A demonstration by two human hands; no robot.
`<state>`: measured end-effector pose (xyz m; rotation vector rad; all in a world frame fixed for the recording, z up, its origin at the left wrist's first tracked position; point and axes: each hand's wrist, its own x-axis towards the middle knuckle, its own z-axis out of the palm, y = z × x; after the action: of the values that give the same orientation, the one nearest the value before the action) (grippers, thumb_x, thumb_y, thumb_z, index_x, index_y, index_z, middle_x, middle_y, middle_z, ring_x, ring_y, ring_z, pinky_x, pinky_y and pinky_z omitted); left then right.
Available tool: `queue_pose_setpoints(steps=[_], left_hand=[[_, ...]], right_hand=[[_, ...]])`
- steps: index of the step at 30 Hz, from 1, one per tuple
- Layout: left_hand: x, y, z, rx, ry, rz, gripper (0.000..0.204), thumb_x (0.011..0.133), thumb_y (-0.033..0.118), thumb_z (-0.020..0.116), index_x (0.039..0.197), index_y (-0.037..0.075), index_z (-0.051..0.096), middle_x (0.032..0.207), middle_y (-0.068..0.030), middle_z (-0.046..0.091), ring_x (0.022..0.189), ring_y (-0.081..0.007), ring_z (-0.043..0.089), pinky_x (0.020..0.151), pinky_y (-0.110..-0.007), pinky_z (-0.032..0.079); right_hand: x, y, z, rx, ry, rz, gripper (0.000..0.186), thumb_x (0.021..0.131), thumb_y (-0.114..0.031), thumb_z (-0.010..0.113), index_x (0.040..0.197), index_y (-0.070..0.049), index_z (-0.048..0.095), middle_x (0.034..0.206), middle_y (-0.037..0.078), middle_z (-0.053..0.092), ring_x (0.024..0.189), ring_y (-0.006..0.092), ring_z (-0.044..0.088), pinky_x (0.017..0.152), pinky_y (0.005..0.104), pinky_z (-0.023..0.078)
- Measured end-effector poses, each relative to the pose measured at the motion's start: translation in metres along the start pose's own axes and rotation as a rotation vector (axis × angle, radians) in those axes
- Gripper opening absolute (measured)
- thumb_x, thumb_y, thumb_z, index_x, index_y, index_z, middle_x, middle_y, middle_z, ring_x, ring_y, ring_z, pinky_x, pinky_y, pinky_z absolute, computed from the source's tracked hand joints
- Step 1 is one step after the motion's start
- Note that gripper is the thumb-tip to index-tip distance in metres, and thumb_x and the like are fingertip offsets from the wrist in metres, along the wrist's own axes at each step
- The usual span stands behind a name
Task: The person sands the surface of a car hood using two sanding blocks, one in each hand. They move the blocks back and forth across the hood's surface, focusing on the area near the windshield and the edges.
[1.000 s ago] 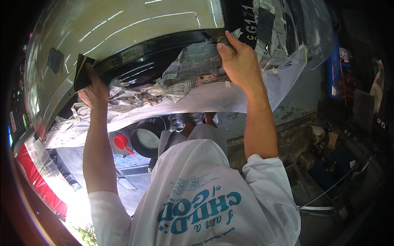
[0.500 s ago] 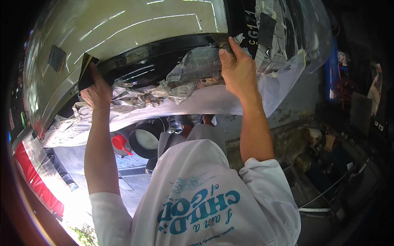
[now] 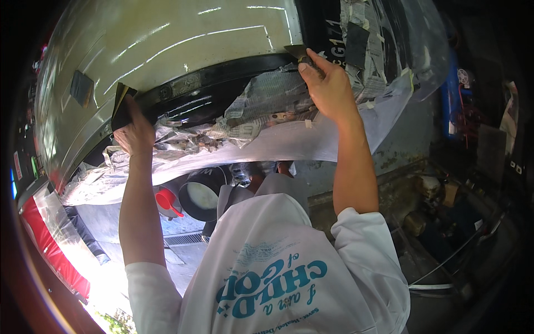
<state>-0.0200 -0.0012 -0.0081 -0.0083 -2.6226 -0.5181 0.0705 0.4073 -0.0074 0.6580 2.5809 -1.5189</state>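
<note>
My left hand (image 3: 135, 133) is closed on a folded sheet of dark sandpaper (image 3: 120, 109), at the left part of the lower edge of a pale, glossy vehicle panel (image 3: 183, 42). My right hand (image 3: 332, 92) grips a scraper (image 3: 295, 52); its dark, flat blade points left, close to the panel's lower right edge. Below the panel runs a black trim strip (image 3: 219, 71). Crumpled newspaper (image 3: 267, 94) covers the part under it, between my hands. Whether the scraper blade touches the surface, I cannot tell.
A dark rectangular pad (image 3: 82, 89) rests on the panel at left. Another dark piece (image 3: 357, 44) lies on newspaper at right. Clear plastic sheeting (image 3: 261, 146) hangs below. On the floor stand a black bucket (image 3: 189, 207) and a red dipper (image 3: 166, 197). Clutter fills the lower right.
The view has shifted slightly. My right hand and wrist have moved a little up and right against the newspaper, uncovering a bit of tape. My left hand stays nearly in place with the sandpaper.
</note>
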Motion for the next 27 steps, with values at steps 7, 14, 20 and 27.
queue_pose_setpoints(steps=[7, 14, 20, 27], left_hand=[[-0.001, 0.008, -0.003, -0.023, -0.033, -0.044, 0.051, 0.11, 0.043, 0.055, 0.126, -0.002, 0.072, 0.115, -0.0257, 0.075, 0.103, -0.0464, 0.07, 0.089, -0.051, 0.052], [-0.004, -0.012, 0.001, 0.038, -0.045, 0.104, 0.05, 0.11, 0.043, 0.054, 0.121, -0.003, 0.072, 0.108, -0.0263, 0.075, 0.099, -0.0464, 0.07, 0.086, -0.052, 0.052], [-0.005, -0.012, 0.003, -0.043, -0.039, -0.083, 0.053, 0.11, 0.046, 0.055, 0.12, -0.003, 0.072, 0.104, -0.0244, 0.075, 0.094, -0.0435, 0.07, 0.085, -0.05, 0.052], [-0.002, -0.01, 0.004, -0.023, 0.01, 0.073, 0.05, 0.111, 0.043, 0.054, 0.118, -0.004, 0.071, 0.106, -0.0226, 0.075, 0.094, -0.0395, 0.068, 0.085, -0.048, 0.05]], right_hand=[[0.007, 0.005, -0.005, -0.089, -0.026, -0.012, 0.059, 0.101, -0.035, 0.069, 0.147, 0.001, 0.061, 0.109, 0.028, 0.077, 0.106, 0.0395, 0.076, 0.099, 0.0416, 0.056], [0.004, -0.003, -0.017, -0.114, -0.097, 0.026, 0.059, 0.102, -0.035, 0.07, 0.148, 0.0, 0.061, 0.094, 0.023, 0.078, 0.091, 0.0296, 0.077, 0.091, 0.0387, 0.057], [0.014, 0.006, -0.028, -0.019, -0.166, 0.05, 0.061, 0.1, -0.038, 0.072, 0.149, -0.003, 0.062, 0.075, 0.013, 0.071, 0.071, 0.0184, 0.069, 0.078, 0.0361, 0.056], [0.026, 0.01, -0.031, 0.026, -0.183, 0.008, 0.06, 0.102, -0.042, 0.071, 0.149, -0.007, 0.064, 0.064, 0.004, 0.057, 0.06, 0.0114, 0.051, 0.066, 0.032, 0.048]])
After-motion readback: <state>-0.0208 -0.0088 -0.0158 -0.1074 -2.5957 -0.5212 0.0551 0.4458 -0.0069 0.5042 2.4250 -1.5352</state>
